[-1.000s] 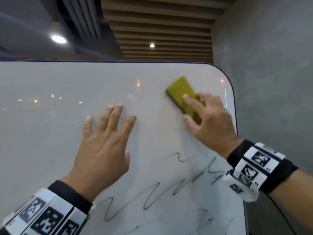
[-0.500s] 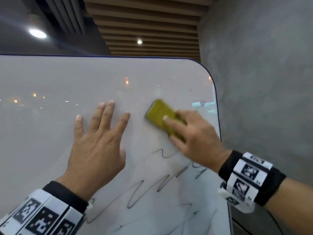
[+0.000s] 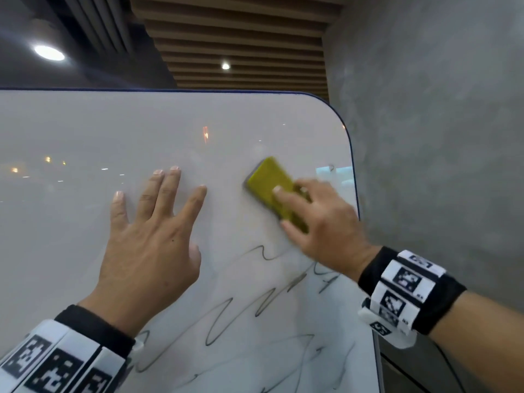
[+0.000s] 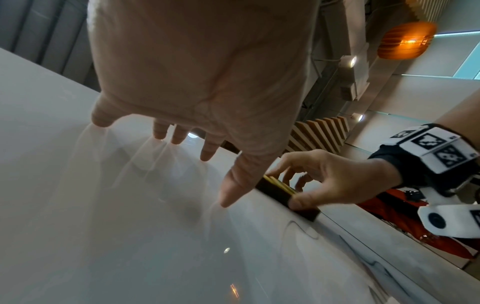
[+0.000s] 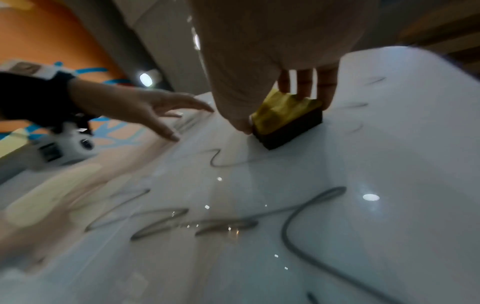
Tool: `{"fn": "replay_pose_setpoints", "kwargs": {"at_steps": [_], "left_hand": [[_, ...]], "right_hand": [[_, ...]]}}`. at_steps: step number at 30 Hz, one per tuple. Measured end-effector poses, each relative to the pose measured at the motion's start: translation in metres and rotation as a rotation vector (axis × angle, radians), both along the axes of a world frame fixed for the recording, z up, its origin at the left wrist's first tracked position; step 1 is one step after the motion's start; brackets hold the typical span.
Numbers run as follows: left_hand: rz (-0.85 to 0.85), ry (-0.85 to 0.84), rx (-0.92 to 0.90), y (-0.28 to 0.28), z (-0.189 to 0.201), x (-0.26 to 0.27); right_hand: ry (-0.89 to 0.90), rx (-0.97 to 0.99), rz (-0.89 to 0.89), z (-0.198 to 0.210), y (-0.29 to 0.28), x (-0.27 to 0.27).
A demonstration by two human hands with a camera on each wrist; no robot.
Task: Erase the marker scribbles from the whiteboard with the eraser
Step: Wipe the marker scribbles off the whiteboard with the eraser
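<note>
A white whiteboard [image 3: 85, 137] stands upright before me. Dark zigzag marker scribbles [image 3: 221, 321] cross its lower right part; the upper part looks wiped. My right hand [image 3: 320, 222] grips a yellow eraser [image 3: 269, 180] with a dark felt base and presses it flat on the board just above the scribbles. The right wrist view shows the eraser [image 5: 285, 121] pinched between thumb and fingers, with scribbles [image 5: 311, 205] below it. My left hand [image 3: 150, 236] rests flat on the board with fingers spread, left of the eraser. From the left wrist, the eraser [image 4: 280, 191] sits beyond my thumb.
A grey concrete wall [image 3: 439, 137] runs close along the board's right edge [image 3: 355, 188]. Above the board are a slatted wooden ceiling [image 3: 241, 52] and round ceiling lights [image 3: 48, 53].
My right hand slid the eraser down and left from the board's upper right corner toward the scribbles, then stayed near there. The left hand kept its place on the board.
</note>
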State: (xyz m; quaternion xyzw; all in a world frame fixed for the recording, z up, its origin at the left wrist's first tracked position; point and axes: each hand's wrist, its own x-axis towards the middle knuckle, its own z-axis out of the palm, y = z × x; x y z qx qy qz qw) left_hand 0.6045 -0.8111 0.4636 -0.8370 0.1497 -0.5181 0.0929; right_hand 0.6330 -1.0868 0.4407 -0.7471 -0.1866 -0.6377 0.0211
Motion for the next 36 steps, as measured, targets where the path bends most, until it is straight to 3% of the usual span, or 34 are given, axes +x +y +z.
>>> {"fn": "replay_pose_setpoints", "kwargs": {"at_steps": [3,8,11,15,17,21,23,28,29,33,36], "left_hand": [[-0.009,-0.016,-0.009,-0.001,-0.001,0.001],[-0.006,-0.010,-0.004,-0.002,-0.001,0.000],[-0.005,-0.005,0.024,-0.006,0.000,0.001],[-0.019,0.003,0.084,-0.021,0.005,0.006],[-0.016,0.008,0.089,-0.025,0.008,0.007],[-0.002,0.007,0.105,-0.027,0.006,0.009],[0.000,0.007,0.118,-0.026,0.006,0.010],[-0.022,-0.019,0.138,-0.019,0.005,0.012],[-0.028,-0.023,0.140,-0.018,0.004,0.012],[-0.041,-0.032,0.149,-0.014,0.002,0.013],[-0.057,-0.038,0.147,-0.012,0.000,0.014]], "right_hand": [[0.020,-0.195,-0.024,-0.003,-0.007,-0.001],[0.077,0.263,-0.024,0.022,-0.039,0.003],[0.103,0.362,-0.045,0.019,-0.033,0.001],[0.067,-0.075,-0.025,-0.018,-0.011,-0.004],[0.085,-0.162,-0.037,-0.020,-0.021,-0.002],[0.088,0.381,-0.016,0.012,-0.048,0.004],[0.110,0.509,-0.043,0.013,-0.045,0.007],[0.074,0.172,-0.020,-0.021,-0.033,0.004],[0.075,0.183,-0.023,-0.019,-0.041,0.006],[0.084,0.555,-0.052,-0.011,-0.052,0.008],[0.045,0.325,-0.051,-0.046,-0.023,0.001]]}}
